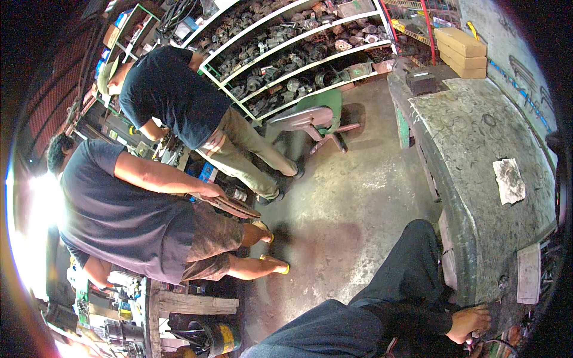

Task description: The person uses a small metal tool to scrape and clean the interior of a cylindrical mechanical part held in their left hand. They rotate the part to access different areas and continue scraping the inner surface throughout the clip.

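Note:
My right hand [470, 323] is low at the right, at the near end of a worn grey workbench [459, 137]. Its fingers are curled down among small dark parts, and whatever they grip is hidden. A thin dark cable [504, 345] lies beside it. A dark sleeve covers my right forearm, which passes over my dark trouser legs [400, 268]. My left hand is out of the picture. Above the hand, a pale flat piece [528, 274] lies at the bench's edge, and a stained white sheet [509, 181] rests on the bench top.
Two people [173, 89] [125, 209] stand at the left; the nearer one holds a flat curved brown piece [230, 206]. A green chair [325, 113] stands before shelves [286, 53] of metal parts. Cardboard boxes [462, 51] sit at the bench's far end. A black bucket [212, 339] is lower left.

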A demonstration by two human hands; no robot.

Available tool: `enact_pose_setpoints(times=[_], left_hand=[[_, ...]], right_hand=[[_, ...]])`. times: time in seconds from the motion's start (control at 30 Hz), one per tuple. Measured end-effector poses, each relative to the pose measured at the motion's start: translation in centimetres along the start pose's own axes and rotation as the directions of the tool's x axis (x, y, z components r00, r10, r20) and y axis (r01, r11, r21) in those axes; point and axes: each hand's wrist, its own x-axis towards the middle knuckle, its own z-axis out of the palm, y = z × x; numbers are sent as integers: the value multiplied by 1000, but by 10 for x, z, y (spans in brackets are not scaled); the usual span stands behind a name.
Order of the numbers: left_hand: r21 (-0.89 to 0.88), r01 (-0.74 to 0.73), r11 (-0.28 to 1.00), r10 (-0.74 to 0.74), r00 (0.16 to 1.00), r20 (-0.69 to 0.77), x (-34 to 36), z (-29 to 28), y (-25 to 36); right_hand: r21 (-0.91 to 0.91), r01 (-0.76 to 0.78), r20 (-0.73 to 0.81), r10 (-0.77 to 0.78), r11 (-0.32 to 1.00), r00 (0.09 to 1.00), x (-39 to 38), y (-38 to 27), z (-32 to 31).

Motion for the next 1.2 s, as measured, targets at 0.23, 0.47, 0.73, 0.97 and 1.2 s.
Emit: enact_pose_setpoints(times=[0.23,0.47,0.73,0.97,1.2], left_hand=[[115,-100,988,114,986,-121,-9,2,-6],[-177,595,784,-585,804,110,13,-26,41],[122,102,987,-109,993,52,5,-63,33],[110,74,991,-86,990,109,11,-60,42],[107,46,993,-59,991,119,10,-63,41]], right_hand=[[12,5,17,-6,1000,1000,-5,5,-5],[296,-60,46,48,953,998,-1,53,-14],[-175,74,40,-69,982,997,-1,6,4],[60,41,-73,-37,997,997,-12,-6,2],[138,40,-75,-30,990,997,-12,-4,7]])
